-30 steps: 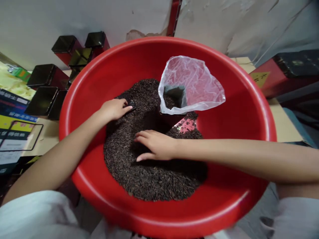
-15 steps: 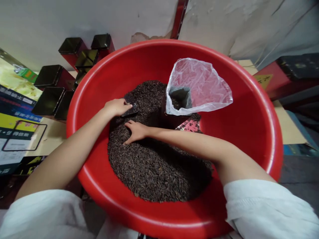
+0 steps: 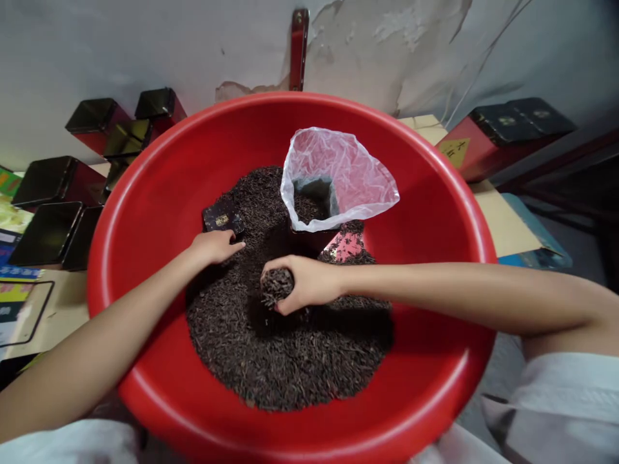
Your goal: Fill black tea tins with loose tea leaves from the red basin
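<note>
My right hand (image 3: 309, 283) is closed around a clump of dark dried tea leaves (image 3: 277, 287), just over the heap of tea (image 3: 290, 361). My left hand (image 3: 215, 247) rests at the near edge of a dark square lid (image 3: 222, 217) with a small gold label. Its thumb sticks out apart from the fingers, which are partly hidden. Beyond my right hand, a tin stands in the heap, lined with a translucent plastic bag (image 3: 358, 177) that flares open to the right. Tea shows inside the bag. Everything lies in a large red basin (image 3: 425, 225).
Several open black-rimmed tins (image 3: 48, 235) stand left of the basin. Closed red tins with black lids (image 3: 503, 122) stand at the right on cardboard (image 3: 512, 229). A peeling wall (image 3: 193, 45) rises behind. A black rectangular frame (image 3: 41, 316) lies at the left.
My right hand has gone from spread fingers on the tea to a closed handful. My left hand has slipped to the lid's near edge, baring its gold label. The view has shifted right.
</note>
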A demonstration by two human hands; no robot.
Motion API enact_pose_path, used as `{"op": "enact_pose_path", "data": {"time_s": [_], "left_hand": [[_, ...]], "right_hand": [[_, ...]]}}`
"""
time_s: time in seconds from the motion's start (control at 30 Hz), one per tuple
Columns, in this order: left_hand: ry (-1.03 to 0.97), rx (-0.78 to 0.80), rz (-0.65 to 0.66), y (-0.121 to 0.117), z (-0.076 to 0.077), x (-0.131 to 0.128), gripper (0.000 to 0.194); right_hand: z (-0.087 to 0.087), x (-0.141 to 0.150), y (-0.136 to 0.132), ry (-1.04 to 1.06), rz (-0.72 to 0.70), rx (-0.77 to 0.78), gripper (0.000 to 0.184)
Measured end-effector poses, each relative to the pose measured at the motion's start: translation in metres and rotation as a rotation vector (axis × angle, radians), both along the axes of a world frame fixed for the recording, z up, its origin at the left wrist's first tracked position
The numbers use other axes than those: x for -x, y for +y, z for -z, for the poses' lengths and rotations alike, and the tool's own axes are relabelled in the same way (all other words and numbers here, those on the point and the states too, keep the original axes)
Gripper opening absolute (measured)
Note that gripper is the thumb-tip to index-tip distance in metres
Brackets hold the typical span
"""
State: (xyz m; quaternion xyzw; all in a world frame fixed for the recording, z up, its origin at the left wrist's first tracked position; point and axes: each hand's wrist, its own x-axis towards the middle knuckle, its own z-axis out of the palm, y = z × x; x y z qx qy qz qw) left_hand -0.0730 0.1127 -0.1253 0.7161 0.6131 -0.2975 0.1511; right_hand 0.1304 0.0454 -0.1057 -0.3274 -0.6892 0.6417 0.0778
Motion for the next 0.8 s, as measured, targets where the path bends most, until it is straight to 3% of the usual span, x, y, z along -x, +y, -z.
{"op": "enact_pose_path", "data": {"time_s": [0.13,0.2,0.33,0.43,0.57,0.7,0.8], "left_hand": [[-0.002,0.044,0.048,-0.006,0.004,-0.006,0.055],[-0.005,0.052,0.054,-0.007,0.005,-0.007,0.056],[0.004,0.055,0.053,-0.007,0.005,-0.007,0.055],[0.016,0.057,0.055,-0.007,0.004,-0.008,0.055],[0.011,0.056,0.049,-0.007,0.002,-0.007,0.056],[0.011,0.065,0.047,-0.006,0.002,-0.007,0.056],[0.014,0.069,0.046,-0.005,0.003,-0.007,0.056]], "right_hand": [[-0.067,-0.026,0.001,0.029,0.041,-0.066,0.023],[-0.096,-0.039,0.004,0.01,0.114,-0.196,0.023],[-0.127,-0.057,0.027,-0.019,0.373,-0.442,0.021],[-0.128,-0.061,0.055,-0.194,0.428,-0.599,0.019],[-0.115,-0.054,0.085,-0.534,0.263,-0.748,0.023],[-0.102,-0.04,0.096,-0.745,0.169,-0.949,0.037],[-0.096,-0.032,0.098,-0.845,0.097,-0.993,0.038]]}}
